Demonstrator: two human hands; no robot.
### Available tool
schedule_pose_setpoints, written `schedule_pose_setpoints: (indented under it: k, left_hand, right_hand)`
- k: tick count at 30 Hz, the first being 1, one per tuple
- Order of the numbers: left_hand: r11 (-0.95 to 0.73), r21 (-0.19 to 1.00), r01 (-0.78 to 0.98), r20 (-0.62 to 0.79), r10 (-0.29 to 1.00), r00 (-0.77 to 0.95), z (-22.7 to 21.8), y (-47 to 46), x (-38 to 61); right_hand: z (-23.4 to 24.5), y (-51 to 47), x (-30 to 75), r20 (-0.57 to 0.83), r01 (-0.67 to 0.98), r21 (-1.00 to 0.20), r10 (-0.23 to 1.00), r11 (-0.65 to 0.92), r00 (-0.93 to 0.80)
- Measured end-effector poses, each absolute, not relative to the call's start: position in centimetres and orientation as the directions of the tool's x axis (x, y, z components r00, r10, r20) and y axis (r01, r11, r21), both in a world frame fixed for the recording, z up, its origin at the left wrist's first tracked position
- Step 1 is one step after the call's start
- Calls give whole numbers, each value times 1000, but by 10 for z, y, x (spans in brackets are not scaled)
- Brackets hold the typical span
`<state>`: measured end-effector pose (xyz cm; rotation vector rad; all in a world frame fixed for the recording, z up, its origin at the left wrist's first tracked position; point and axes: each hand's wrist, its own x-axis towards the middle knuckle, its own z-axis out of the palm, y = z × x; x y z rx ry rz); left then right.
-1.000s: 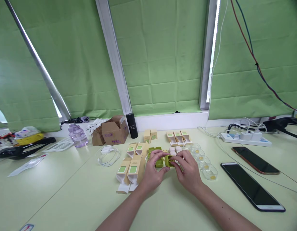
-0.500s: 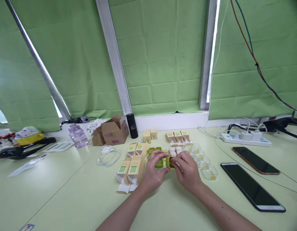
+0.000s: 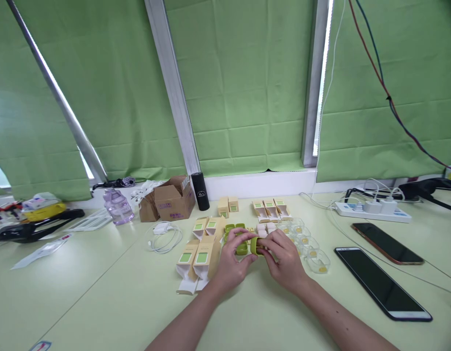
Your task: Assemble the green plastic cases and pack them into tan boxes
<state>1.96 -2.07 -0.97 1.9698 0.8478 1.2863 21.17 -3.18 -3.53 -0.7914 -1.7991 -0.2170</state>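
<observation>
My left hand point(image 3: 231, 261) and my right hand point(image 3: 284, 261) meet at the middle of the table, both closed on a small green case point(image 3: 255, 245) held between their fingertips. A second green case point(image 3: 242, 248) lies under my left fingers, with more green cases point(image 3: 234, 227) just behind. Several open tan cartons with green labels point(image 3: 196, 256) lie left of my left hand. Clear plastic trays with yellow bits point(image 3: 318, 261) curve to the right of my right hand. Small white pieces point(image 3: 266, 226) sit just behind the hands.
Two phones point(image 3: 382, 282) lie face up at the right, by a white power strip point(image 3: 373, 209). A brown cardboard box point(image 3: 174, 197), a black cylinder point(image 3: 200, 191), a purple bottle point(image 3: 118, 205) and a coiled white cable point(image 3: 163, 236) stand at the back left. More cartons point(image 3: 271, 207) sit behind.
My right hand has shifted slightly left and turned the green case between the fingertips. My left hand stays almost where it was.
</observation>
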Motion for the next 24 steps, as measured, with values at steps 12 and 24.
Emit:
schedule_pose_setpoints:
  k: [12, 24]
  left_hand:
    - [-623, 745, 239, 577, 781, 239, -8, -23, 19]
    - [-590, 767, 252, 554, 807, 202, -9, -20, 19]
  right_hand:
    - [-34, -39, 214, 854, 595, -283, 480, 753, -201]
    - [-43, -32, 211, 811, 498, -488, 583, 717, -45]
